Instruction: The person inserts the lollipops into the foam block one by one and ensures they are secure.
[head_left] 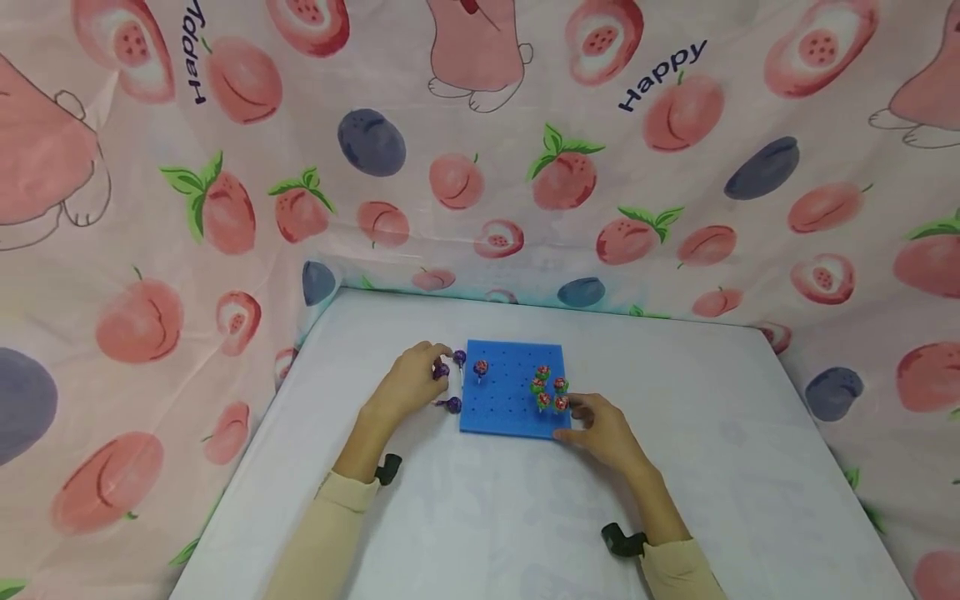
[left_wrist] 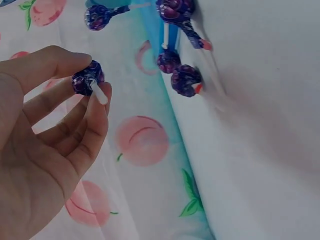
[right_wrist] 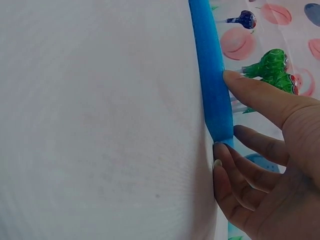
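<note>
One of the hands (left_wrist: pixel 50 150), the left, pinches a round, glossy-wrapped lollipop (left_wrist: pixel 82 83).

That flat square board (head_left: pixel 499 419) is blue with dark dots. I see shiny purple-wrapped round lollipops (left_wrist: pixel 185 80), and green-wrapped round lollipops (right_wrist: pixel 273 62) marked red and white. The hanging fabric (head_left: pixel 480 129) is pale pink, printed with peaches (head_left: pixel 243 81), green leaves (head_left: pixel 552 140) and navy fruit (head_left: pixel 372 142); the surface (head_left: pixel 480 508) is white, the sleeves (head_left: pixel 322 533) beige.

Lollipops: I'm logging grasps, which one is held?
The purple lollipop pinched in the left hand; the others stand in the blue board or lie beside it.
</note>
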